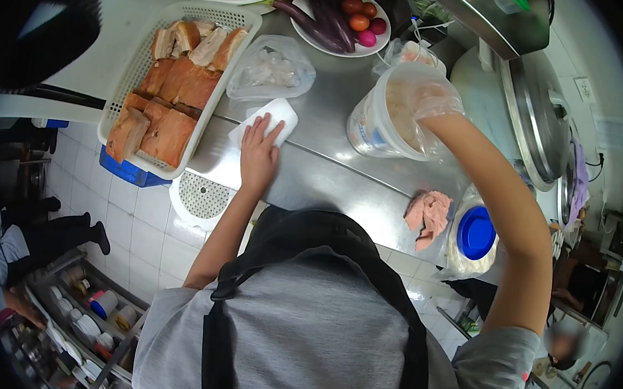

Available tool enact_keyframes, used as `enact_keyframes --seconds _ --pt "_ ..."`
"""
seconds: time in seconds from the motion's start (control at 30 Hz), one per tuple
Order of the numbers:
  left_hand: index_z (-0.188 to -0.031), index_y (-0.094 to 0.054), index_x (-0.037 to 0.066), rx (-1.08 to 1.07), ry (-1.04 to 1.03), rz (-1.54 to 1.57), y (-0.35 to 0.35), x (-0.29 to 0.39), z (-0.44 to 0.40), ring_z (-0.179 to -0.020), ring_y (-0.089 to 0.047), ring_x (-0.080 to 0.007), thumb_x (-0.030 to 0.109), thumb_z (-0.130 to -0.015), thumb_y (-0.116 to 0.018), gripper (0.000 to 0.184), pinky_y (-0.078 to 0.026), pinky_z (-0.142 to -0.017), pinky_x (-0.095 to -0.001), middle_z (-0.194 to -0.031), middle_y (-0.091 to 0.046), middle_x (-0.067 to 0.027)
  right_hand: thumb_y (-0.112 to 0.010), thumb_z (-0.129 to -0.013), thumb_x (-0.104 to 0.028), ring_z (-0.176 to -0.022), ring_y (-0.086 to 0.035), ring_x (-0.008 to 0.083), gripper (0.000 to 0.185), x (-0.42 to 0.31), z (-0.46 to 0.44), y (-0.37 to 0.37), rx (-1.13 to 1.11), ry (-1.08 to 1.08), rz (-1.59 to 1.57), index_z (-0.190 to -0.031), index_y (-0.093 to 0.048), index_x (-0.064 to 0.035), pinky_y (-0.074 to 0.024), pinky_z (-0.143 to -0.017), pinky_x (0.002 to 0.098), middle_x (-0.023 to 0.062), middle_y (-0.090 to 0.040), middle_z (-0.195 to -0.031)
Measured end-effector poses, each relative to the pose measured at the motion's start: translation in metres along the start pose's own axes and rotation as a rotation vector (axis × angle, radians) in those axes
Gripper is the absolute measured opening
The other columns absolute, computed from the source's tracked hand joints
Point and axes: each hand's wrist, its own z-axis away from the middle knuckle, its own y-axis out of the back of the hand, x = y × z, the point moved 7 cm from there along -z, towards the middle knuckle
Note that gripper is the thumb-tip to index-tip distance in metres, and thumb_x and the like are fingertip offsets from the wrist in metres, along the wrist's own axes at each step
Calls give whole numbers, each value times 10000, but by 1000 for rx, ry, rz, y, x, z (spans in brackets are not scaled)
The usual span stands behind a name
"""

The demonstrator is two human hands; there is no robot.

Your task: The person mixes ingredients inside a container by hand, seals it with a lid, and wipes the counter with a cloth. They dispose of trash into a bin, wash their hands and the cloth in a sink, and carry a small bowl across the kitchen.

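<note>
My left hand [260, 151] lies with its fingers apart on a white folded cloth or paper [281, 118] on the steel counter [313, 176]. Inside the mouth of a tall white plastic bucket [371, 119] is my right hand [437, 102], covered by a clear plastic bag; its fingers are blurred by the plastic, and what they hold cannot be made out. Pale contents show in the bucket. A knotted clear bag [273, 69] with whitish pieces sits just behind my left hand. To its left, a white perforated basket [213, 108] holds slabs of browned meat [182, 84].
A plate [328, 45] of eggplants and tomatoes stands at the back. A pink cloth [428, 216] and a blue lid [476, 233] lie at the front right. A large pot [526, 115] stands far right. Another person [15, 242] is at the left.
</note>
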Motion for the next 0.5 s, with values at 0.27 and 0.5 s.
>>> enact_keyframes --seconds 0.27,0.5 --pt "-1266 -589 158 -1 6 -12 -1 0 0 -1312 -390 -356 -27 -738 -545 561 -273 -1107 -492 -1390 -457 -155 -494 -865 -245 -896 -559 253 178 -12 7 27 -105 -12 -79 -928 -554 -90 -425 -774 370 88 -555 -876" --pt "-1267 -589 156 2 3 -14 0 1 -1 -1314 -390 -357 -24 -747 -532 553 -271 -1107 -496 -1396 -454 -152 -499 -862 -247 -937 -538 228 189 1 -12 26 -208 -71 -4 -965 -535 -92 -407 -780 351 73 -530 -899"
